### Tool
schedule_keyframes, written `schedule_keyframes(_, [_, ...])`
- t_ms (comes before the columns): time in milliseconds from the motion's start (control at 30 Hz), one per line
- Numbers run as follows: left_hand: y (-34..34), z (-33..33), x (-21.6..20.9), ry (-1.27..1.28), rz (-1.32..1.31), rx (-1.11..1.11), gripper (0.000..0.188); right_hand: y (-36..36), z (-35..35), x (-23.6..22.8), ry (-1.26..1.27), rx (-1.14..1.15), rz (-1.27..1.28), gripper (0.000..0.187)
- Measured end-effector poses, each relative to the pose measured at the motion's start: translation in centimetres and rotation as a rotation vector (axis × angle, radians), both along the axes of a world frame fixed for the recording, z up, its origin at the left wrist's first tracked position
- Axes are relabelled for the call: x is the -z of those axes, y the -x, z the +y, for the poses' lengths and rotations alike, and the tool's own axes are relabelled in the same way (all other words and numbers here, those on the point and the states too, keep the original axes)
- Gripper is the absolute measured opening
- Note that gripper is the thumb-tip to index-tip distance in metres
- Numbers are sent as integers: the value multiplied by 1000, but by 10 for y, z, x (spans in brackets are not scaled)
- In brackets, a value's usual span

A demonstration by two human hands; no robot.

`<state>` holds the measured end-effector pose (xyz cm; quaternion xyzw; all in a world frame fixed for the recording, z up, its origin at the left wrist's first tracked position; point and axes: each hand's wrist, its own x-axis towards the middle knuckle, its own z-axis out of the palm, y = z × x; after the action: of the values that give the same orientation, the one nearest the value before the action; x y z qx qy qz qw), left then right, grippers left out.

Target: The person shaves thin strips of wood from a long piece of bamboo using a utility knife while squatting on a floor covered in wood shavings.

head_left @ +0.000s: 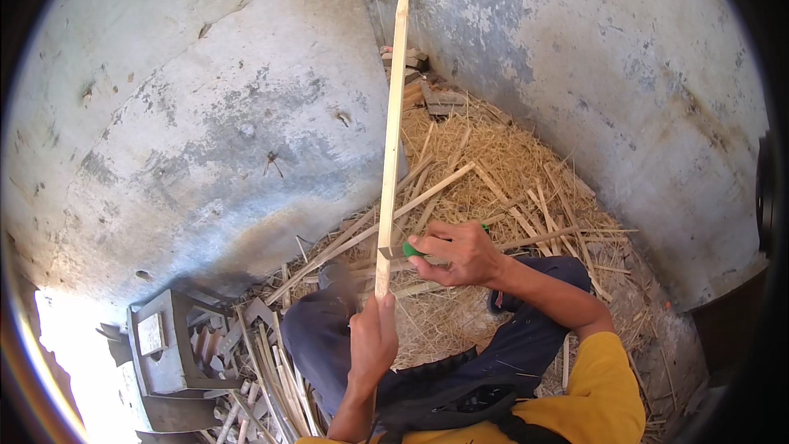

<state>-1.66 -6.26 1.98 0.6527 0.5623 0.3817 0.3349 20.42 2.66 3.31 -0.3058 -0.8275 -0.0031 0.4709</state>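
1. Centrally, a long pale wooden strip runs from just above the person's lap away to the top edge, where the view cuts it off.
2. Its near end sits in the left hand, fingers closed around it, thumb pointing up along the wood.
3. Farther up the strip, just to its right, the right hand grips a green-handled knife, whose blade meets the wood.
4. The left forearm rises from the lower edge; the right arm, bent at the elbow, reaches leftward from a yellow sleeve, back of the hand showing.
5. Beyond the hands, straw-coloured shavings and loose sticks cover the floor.
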Motion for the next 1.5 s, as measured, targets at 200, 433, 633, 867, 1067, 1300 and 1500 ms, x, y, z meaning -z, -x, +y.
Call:
schedule_keyframes(200, [0, -6, 1, 15, 5, 7, 26, -6, 10, -9, -9, 30, 33, 22])
schedule_keyframes(433, [5, -25, 7, 81, 45, 72, 26, -36, 50, -8, 42, 117, 263, 17])
schedule_keyframes(633, [14, -35, 17, 97, 90, 77, 26, -46, 65, -4, 93, 139, 239, 17])
schedule_keyframes(867, [19, -50, 20, 125, 87, 65, 28, -53, 82, -1, 91, 178, 233, 16])
schedule_keyframes(1067, [24, -60, 24, 193, 84, 54, 30, -55, 88, -2, 136, 217, 187, 21])
schedule_keyframes(1300, [31, -75, 30, 188, 96, 58, 29, -65, 106, -4, 201, 278, 242, 21])
schedule_keyframes(1500, [34, -88, 28, 228, 95, 67, 29, -84, 121, -2, 252, 391, 225, 21])
